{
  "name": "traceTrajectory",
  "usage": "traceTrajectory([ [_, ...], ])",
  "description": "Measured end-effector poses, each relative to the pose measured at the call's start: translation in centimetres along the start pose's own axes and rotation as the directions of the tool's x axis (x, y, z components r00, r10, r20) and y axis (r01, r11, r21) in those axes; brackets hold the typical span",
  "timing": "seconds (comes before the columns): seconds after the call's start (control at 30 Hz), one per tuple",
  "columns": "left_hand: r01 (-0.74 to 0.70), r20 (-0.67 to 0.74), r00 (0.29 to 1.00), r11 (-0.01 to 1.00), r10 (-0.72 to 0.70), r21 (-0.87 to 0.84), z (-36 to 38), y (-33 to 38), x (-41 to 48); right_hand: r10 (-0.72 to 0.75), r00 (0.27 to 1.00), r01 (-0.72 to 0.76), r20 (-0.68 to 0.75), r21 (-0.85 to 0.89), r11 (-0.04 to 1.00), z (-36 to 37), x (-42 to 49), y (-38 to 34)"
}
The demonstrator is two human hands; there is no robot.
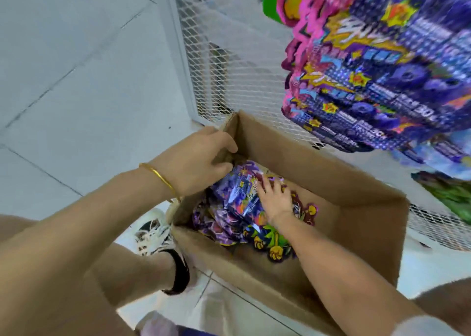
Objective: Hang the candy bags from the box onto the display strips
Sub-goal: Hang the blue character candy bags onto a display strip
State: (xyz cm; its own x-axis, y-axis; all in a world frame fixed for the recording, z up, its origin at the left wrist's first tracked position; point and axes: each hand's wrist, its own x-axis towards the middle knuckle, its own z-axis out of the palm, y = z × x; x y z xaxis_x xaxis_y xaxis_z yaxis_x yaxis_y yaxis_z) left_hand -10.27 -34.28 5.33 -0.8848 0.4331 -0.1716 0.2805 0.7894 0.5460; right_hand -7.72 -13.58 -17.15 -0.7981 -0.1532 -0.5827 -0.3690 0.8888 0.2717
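A purple candy bag [237,193] lies tilted on top of a heap of other candy bags [216,223] in the near-left part of an open cardboard box [356,208]. The right hand [276,199] rests on it with fingers stretched out flat and slightly spread, curled around nothing. The left hand [201,162], with a gold bangle [160,177] at its wrist, is at the box's far-left corner; its fingers are curled, with the fingertips touching the bag's upper end and the thumb apart above them, and I cannot tell whether it actually grips the bag. Just below the right wrist a green-and-yellow bag [270,236] lies in the heap. The box stands on a pale tiled floor [76,81], against a white mesh panel [229,55]. Above and right of the box, a blurred row of purple hung bags [382,81] overlaps in front of the mesh. A white-and-black sneaker [153,231] stands just beside the box's left wall.
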Motion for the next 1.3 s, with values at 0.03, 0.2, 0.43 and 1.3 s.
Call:
traceTrajectory([
  [0.03, 0.003, 0.006, 1.000, 1.000, -0.003, 0.000, 0.1, 0.0, 0.0, -0.014, 1.000, 0.012, -0.023, -0.075, 0.997, 0.0, 0.0, 0.1],
  [0.2, 0.030, 0.039, 0.999, 1.000, -0.030, 0.001, 0.4, -0.1, -0.1, -0.185, 0.983, 0.183, -0.020, -0.065, 0.981, -1.3, -0.8, 3.6],
  [0.43, 0.032, 0.251, 0.967, 0.996, -0.052, 0.083, 2.9, 0.9, -0.2, -0.085, 0.972, 0.204, -0.217, 0.615, 0.762, -5.8, -8.2, 11.6],
  [1.3, -0.179, -0.094, 0.981, 0.980, 0.171, -0.088, -4.5, 9.2, -3.3, 0.259, 0.758, 0.413, -0.598, 0.748, 0.519, -18.7, -25.0, 9.0],
])
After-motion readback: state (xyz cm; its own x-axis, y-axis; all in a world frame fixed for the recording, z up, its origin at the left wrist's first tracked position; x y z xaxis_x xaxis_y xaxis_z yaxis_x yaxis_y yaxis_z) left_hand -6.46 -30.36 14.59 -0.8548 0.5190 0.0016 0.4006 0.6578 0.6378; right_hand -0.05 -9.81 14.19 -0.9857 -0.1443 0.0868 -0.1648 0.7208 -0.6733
